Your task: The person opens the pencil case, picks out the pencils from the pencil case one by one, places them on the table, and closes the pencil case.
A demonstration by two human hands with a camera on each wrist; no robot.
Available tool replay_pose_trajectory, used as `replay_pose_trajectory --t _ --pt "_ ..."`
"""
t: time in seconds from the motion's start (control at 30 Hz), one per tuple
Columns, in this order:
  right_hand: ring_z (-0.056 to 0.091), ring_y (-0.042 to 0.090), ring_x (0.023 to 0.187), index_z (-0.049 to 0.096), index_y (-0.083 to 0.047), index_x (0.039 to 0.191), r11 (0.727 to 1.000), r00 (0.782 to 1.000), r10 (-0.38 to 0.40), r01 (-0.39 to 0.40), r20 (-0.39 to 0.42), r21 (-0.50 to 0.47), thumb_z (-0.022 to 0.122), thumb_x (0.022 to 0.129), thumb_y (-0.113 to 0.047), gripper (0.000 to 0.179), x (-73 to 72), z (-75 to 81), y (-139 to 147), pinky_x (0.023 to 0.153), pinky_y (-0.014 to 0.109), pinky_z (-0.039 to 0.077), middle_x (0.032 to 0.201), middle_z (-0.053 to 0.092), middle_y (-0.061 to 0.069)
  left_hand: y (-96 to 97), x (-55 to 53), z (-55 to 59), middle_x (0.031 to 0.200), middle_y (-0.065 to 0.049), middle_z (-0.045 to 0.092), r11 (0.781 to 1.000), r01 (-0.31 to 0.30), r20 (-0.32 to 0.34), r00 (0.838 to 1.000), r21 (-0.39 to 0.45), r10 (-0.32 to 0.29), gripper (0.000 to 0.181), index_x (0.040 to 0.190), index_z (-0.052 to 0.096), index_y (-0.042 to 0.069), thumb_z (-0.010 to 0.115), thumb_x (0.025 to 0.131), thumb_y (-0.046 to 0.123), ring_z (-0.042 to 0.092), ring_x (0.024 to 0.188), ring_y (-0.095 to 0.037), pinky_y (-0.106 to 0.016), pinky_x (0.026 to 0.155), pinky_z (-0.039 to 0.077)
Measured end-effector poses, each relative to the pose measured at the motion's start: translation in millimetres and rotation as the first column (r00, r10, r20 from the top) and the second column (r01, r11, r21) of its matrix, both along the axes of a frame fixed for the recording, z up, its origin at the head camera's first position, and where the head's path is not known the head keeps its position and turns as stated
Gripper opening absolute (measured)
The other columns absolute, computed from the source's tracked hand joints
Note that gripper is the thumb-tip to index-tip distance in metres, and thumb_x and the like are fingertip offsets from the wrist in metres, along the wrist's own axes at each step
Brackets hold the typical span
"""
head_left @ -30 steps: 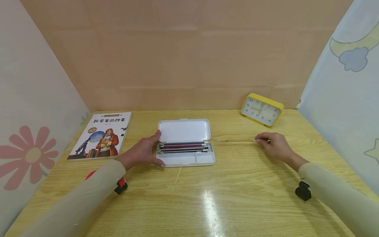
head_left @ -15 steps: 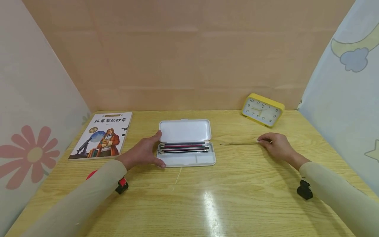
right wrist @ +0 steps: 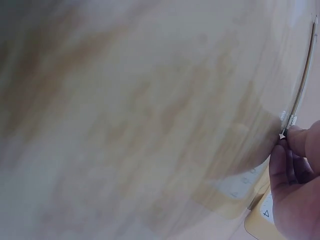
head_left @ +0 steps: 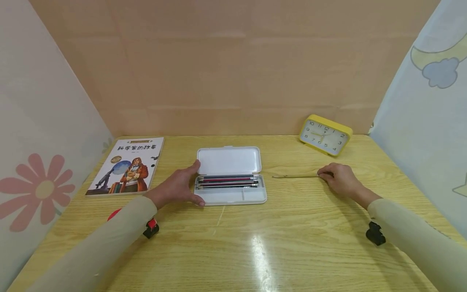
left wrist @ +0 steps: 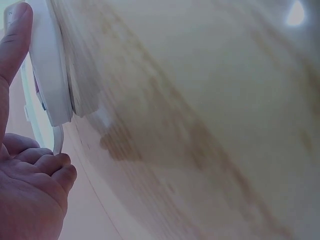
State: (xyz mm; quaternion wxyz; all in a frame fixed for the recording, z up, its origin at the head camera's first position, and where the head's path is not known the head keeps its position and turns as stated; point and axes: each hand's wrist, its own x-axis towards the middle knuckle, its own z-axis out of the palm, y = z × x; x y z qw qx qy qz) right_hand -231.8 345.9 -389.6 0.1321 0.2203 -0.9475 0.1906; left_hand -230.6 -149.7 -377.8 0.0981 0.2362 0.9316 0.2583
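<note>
Head view | left hand spread against open white rectangular pencil case | right hand pinching slender tan pencil by one end

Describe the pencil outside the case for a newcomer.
On the wooden table, find the open white case. Right of it, the right hand pinches a pencil by one end. Unlike the pencils lying inside the case, this one is held outside.

Glossy wood-grain table, smooth plastic pencil case
</note>
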Motion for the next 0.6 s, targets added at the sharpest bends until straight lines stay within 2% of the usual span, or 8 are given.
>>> replay_pose_trajectory --t 0.13,0.33,0.6 --pt "0.064 0.032 0.075 0.071 0.003 0.088 1.000 1.000 -0.009 0.009 0.024 0.012 0.068 0.083 0.003 0.006 1.1 1.2 0.4 0.066 0.050 0.050 0.080 0.066 0.010 0.4 0.4 0.2 0.152 -0.016 0.019 1.000 0.008 -0.002 1.000 0.005 -0.008 0.130 0.150 0.012 0.000 0.085 0.056 0.052 0.022 0.138 -0.031 -0.044 0.109 0.024" --pt "0.061 0.025 0.071 0.069 0.007 0.095 0.999 0.999 -0.009 0.007 0.054 0.036 0.067 0.085 0.001 0.012 -0.9 6.5 1.2 0.062 0.043 0.050 0.082 0.065 0.011 -0.1 -0.1 0.4 0.152 -0.016 0.020 1.000 0.005 0.002 1.000 0.001 -0.005 0.131 0.151 0.011 0.001 0.084 0.056 0.055 0.022 0.138 -0.031 -0.044 0.109 0.024" --pt "0.059 0.019 0.066 0.070 0.006 0.092 0.997 0.996 0.075 -0.076 -0.055 -0.011 0.069 0.081 0.003 0.011 -1.5 18.6 -17.2 0.057 0.035 0.049 0.078 0.063 0.005 -0.4 -0.4 1.1 0.152 -0.016 0.019 1.000 0.013 0.000 1.000 0.011 -0.013 0.130 0.150 0.012 0.000 0.085 0.056 0.052 0.022 0.138 -0.031 -0.045 0.109 0.023"
